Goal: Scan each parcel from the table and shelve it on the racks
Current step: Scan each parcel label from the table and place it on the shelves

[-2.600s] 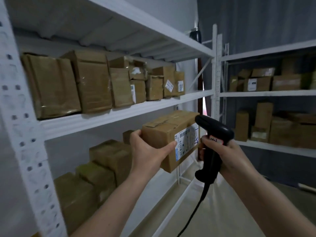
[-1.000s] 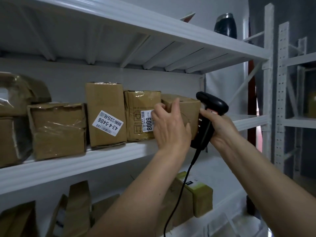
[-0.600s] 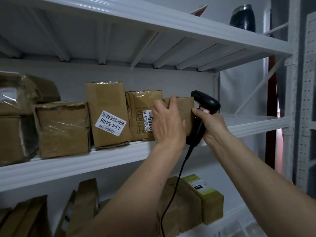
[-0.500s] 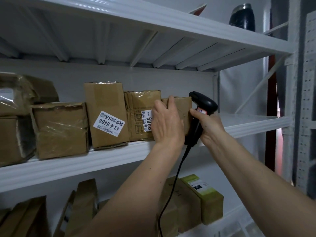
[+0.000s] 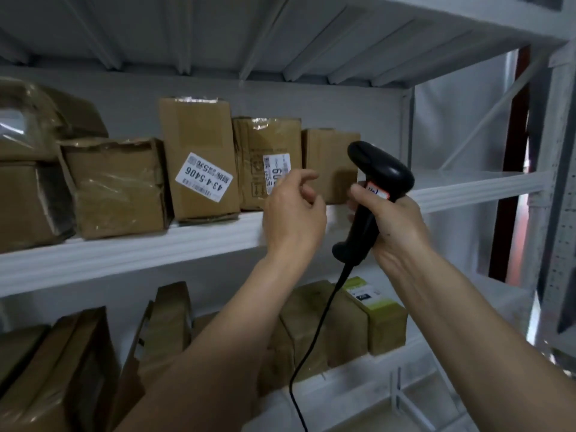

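Your right hand grips the black scanner by its handle, its cord hanging down. Your left hand holds nothing, fingers loosely curled, just in front of the parcel. The parcel stands on the middle shelf, at the right end of the row, touching the box on its left.
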{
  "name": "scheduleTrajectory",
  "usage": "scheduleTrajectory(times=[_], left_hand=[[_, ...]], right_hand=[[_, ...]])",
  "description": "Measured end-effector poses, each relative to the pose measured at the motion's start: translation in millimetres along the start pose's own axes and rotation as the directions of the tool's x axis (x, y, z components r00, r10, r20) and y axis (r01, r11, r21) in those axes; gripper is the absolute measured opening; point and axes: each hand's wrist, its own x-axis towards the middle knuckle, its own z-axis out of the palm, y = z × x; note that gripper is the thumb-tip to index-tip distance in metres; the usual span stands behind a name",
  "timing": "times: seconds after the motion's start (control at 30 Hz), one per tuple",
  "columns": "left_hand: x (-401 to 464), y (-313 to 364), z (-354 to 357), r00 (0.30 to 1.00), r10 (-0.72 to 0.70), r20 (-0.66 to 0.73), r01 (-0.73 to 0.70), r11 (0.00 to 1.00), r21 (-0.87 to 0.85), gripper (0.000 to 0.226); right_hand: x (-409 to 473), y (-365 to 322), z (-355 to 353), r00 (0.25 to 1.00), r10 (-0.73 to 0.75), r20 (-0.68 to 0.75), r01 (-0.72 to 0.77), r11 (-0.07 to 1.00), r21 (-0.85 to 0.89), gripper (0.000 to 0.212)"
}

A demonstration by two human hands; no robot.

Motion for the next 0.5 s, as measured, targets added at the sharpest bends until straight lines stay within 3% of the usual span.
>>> scheduleTrajectory(times=[0.13, 0.23, 0.37, 0.5], left_hand=[[-40, -27, -27, 0.992, -0.12, -0.024, 0.112, 0.971, -0.212, 0.026], [-71, -50, -48, 0.981, -0.192, -0.026, 0.179, 0.947, -0.268, 0.03], [-110, -82, -83, 0.967, -0.252, -0.043, 0.246, 0.963, -0.107, 0.041], [-141, -114, -122, 0.933, -0.321, -0.164, 0.333, 0.941, 0.053, 0.04]], right_hand=[[-45, 26, -2, 0.981, 0.1, 0.165, -0.105, 0.994, 0.021, 0.022], [-72, 50, 2, 0.947, 0.185, 0.264, -0.202, 0.979, 0.039, 0.018], [-101, 86, 14, 0.869, 0.288, 0.403, -0.322, 0.947, 0.016, 0.019], [-125, 122, 33, 0.768, 0.373, 0.52, -0.429, 0.903, -0.014, 0.024]])
